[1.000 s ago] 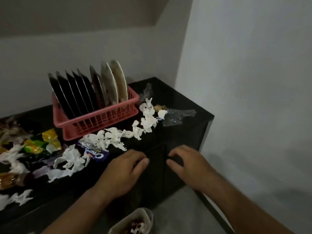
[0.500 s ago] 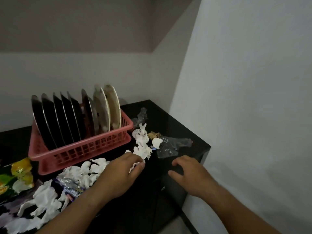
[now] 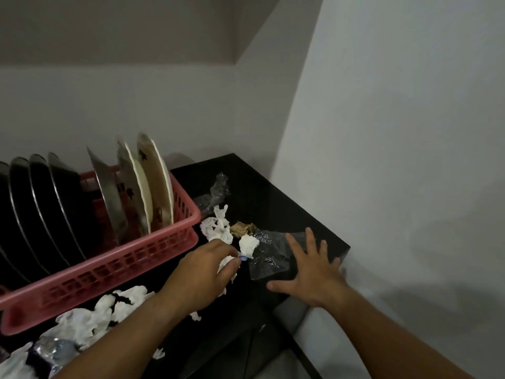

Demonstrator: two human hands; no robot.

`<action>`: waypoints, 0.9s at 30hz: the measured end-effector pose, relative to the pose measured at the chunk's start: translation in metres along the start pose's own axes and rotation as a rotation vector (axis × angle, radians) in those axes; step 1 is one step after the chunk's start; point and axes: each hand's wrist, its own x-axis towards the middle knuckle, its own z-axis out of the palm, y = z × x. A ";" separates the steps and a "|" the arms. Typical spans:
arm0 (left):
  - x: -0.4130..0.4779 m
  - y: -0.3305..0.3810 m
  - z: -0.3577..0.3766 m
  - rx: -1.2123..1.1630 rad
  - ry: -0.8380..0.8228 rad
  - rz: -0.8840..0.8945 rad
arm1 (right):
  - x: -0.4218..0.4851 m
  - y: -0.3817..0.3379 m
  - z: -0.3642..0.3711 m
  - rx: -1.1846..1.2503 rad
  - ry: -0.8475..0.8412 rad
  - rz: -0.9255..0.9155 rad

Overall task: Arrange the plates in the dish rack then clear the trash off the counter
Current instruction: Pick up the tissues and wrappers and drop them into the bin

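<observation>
Plates, seven, stand in one pink rack; left hand grips white tissue, right hand spread flat.

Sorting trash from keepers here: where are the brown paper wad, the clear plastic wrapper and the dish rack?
brown paper wad (image 3: pixel 241 229): head view, crumpled middle.
clear plastic wrapper (image 3: pixel 269 260): head view, flat middle of the sheet.
dish rack (image 3: pixel 123 269): head view, front wall.
</observation>
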 end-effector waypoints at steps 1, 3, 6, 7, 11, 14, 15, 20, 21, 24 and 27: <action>0.006 -0.001 0.003 0.005 -0.003 -0.011 | 0.012 -0.002 0.002 -0.014 -0.011 -0.024; 0.018 -0.003 0.009 0.025 0.001 -0.033 | 0.036 -0.008 0.005 -0.055 -0.033 -0.075; 0.038 -0.005 0.017 0.033 0.002 -0.076 | 0.065 -0.010 0.012 -0.111 -0.071 -0.146; 0.044 -0.005 0.019 0.031 0.002 -0.088 | 0.072 -0.008 0.016 -0.116 -0.082 -0.167; 0.062 -0.006 0.031 0.023 0.004 -0.129 | 0.081 -0.001 0.029 -0.142 -0.016 -0.235; 0.071 -0.008 0.038 0.022 -0.003 -0.185 | 0.087 0.002 0.027 -0.113 0.118 -0.296; 0.073 -0.008 0.040 0.027 -0.004 -0.199 | 0.090 0.003 0.024 -0.091 0.146 -0.331; 0.086 -0.007 0.044 0.060 0.027 -0.230 | 0.107 0.002 0.005 0.034 0.087 -0.372; 0.088 -0.007 0.044 0.064 0.034 -0.233 | 0.109 0.002 0.000 0.057 0.061 -0.353; 0.091 -0.010 0.042 0.074 0.067 -0.227 | 0.117 0.007 -0.013 0.095 0.002 -0.357; 0.091 -0.014 0.039 0.088 0.093 -0.237 | 0.122 0.012 -0.026 0.104 0.016 -0.330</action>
